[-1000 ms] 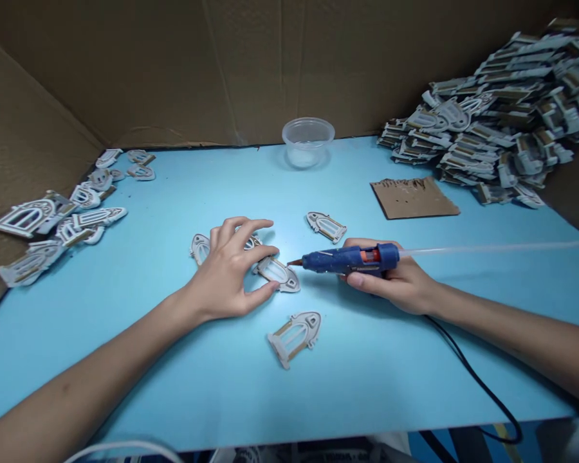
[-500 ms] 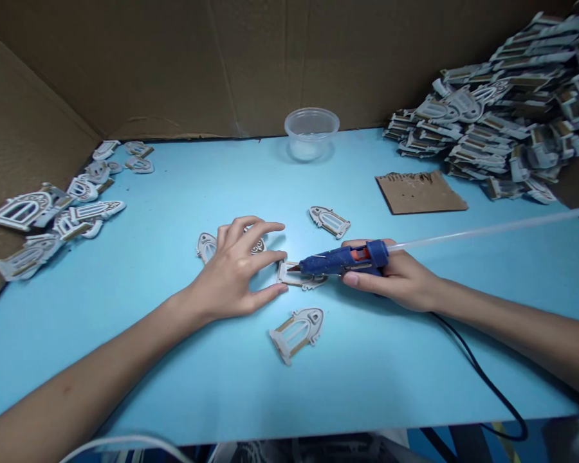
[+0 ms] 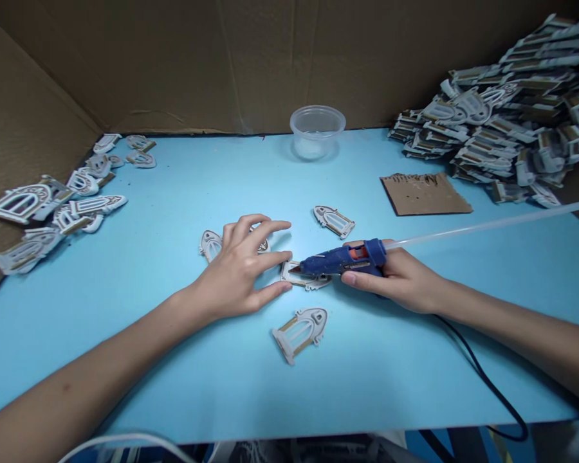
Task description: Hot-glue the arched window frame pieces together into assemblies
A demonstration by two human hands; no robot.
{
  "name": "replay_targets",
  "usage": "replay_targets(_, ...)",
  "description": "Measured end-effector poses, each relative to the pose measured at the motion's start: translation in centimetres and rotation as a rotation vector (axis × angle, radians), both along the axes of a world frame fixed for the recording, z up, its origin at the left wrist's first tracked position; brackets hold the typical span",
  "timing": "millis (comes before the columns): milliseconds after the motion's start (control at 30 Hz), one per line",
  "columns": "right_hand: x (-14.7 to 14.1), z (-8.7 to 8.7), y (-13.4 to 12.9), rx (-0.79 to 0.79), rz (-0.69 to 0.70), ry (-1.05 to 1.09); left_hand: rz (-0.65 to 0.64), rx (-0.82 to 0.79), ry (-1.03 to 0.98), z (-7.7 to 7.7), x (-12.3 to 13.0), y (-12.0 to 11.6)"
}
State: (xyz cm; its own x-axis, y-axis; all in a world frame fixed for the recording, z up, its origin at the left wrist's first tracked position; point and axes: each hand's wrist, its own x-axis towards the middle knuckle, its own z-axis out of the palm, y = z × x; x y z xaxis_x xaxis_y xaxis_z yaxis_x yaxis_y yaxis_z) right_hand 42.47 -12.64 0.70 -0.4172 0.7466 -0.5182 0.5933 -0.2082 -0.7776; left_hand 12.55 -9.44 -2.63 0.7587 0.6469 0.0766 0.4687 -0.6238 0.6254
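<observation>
My right hand is wrapped around a blue hot glue gun, with a long clear glue stick running out of its back. The gun's nozzle points left, over the end of a small white arched window piece lying flat. Thumb and index finger of my left hand pinch that piece by its left end, while the other fingers stay stretched out. Similar arched pieces lie nearby: one in front, one behind, and another partly hidden by my left hand.
A clear plastic bowl stands at the back. A torn cardboard piece lies right of it, before a tall heap of window pieces. More pieces are scattered at left. Cardboard walls border the blue table.
The whole view has shifted slightly, so things sit a little further right. Both hands hold nearly the same pose, and the nozzle remains over the window piece.
</observation>
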Motion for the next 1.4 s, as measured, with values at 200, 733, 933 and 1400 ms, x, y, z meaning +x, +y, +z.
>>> replay_targets(200, -0.1, 0.1, -0.1, 0.068, 0.011, -0.019, -0.029, 0.000, 0.001, 0.0, 0.0, 0.2)
replay_targets(733, -0.2, 0.2, -0.1, 0.035, -0.022, -0.017, -0.030, 0.024, -0.025, -0.3, 0.0, 0.2)
replay_targets(933, -0.7, -0.3, -0.3, -0.040, -0.188, 0.229, -0.019, 0.019, -0.029, -0.6, 0.0, 0.2)
replay_targets(1400, -0.1, -1.4, -0.4, -0.023, -0.537, 0.276, -0.085, 0.027, -0.128, 0.3, -0.2, 0.4)
